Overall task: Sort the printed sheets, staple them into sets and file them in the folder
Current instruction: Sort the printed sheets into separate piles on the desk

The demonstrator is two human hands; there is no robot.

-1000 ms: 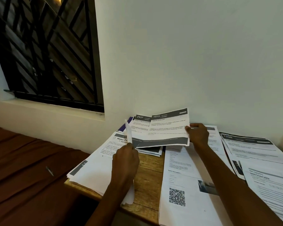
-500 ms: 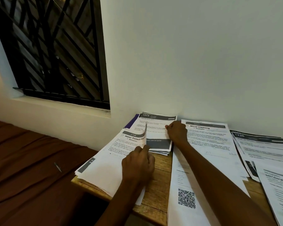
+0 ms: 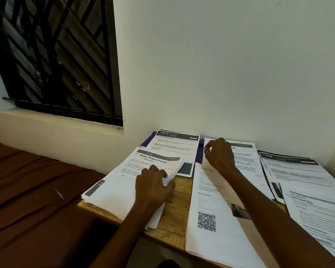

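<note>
Sorting step, sheets spread in piles on a wooden table (image 3: 179, 192) against the wall. Left hand (image 3: 153, 185) lies on the "Water Potted Plants" pile (image 3: 124, 182), fingers loosely spread over the top sheet, thumb at its curled right edge; looks like pressing, not gripping. Right hand (image 3: 219, 156) is at the top left corner of the middle pile (image 3: 211, 200), fingers curled and seemingly pinching the sheet corner, though the contact itself is hidden behind the knuckles. Sheet 1573 (image 3: 174, 147) lies flat at the back between the two hands, on top of a purple folder (image 3: 199, 153) whose edges show beside it. Pile headed 1228 (image 3: 290, 167) sits far right, more sheets in front of it. No stapler visible. Small pen-like item (image 3: 59, 193) lies on the brown cloth (image 3: 27, 190) to the left, too small to be sure.

To do this step well, my read: lift only the top sheet by its corner, check the header number before placing, keep the left pile pinned so it doesn't slide off the table edge it overhangs. Square each pile before stapling; keep the folder reachable, not buried.
</note>
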